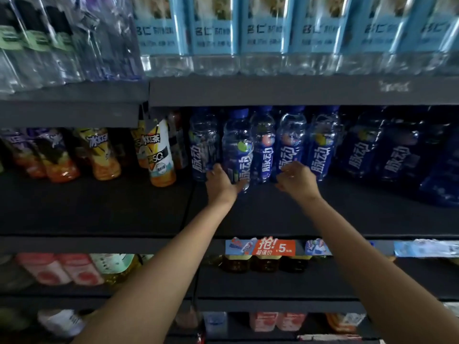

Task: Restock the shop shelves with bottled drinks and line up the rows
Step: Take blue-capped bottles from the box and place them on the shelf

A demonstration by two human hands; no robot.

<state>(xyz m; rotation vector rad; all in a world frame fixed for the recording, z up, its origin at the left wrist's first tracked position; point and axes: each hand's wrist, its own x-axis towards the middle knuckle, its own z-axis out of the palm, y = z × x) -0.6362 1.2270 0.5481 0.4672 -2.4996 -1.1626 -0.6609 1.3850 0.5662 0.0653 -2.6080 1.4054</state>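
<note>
Both hands reach into the middle shelf [99, 207], where a row of blue bottles [263, 145] stands far back from its front edge: the left hand [221, 181] curls around the lower body of 1 bottle [237, 150] that stands forward of the others, while the right hand [296, 180] hovers with fingers loosely curled in front of a bottle 2 places right of that bottle, holding nothing that shows. Full, these bottles likely feel fairly heavy with smooth, slightly yielding plastic walls, so a grip around the labelled waist should hold best.
</note>
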